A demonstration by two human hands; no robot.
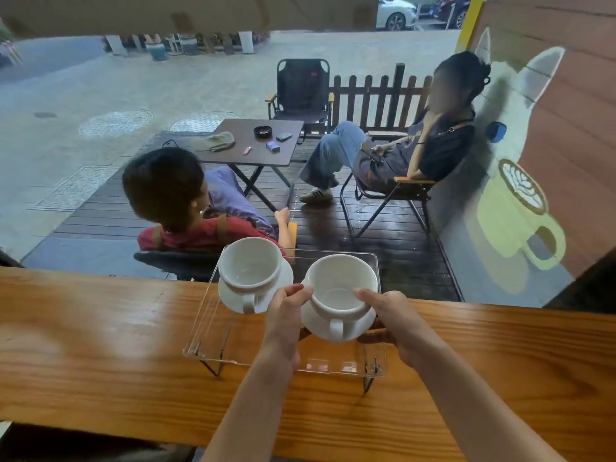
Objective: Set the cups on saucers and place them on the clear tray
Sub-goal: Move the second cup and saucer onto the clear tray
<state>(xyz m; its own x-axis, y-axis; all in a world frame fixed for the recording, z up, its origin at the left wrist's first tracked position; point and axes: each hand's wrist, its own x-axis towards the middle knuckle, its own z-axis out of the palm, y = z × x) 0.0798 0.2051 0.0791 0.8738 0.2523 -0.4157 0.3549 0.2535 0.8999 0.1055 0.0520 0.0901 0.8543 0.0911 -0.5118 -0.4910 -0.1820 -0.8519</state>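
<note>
A long wooden counter [100,345] carries a clear tray [213,331] on short legs. On the tray's left side a white cup [250,265] sits on its saucer [233,300], handle toward the person. Over the right side, the left hand [286,315] and right hand [396,321] grip a second cup [340,285] and saucer [320,325] from either side, fingers closed on them.

head | faces forward-down | close over wooden counter [100,345]
</note>
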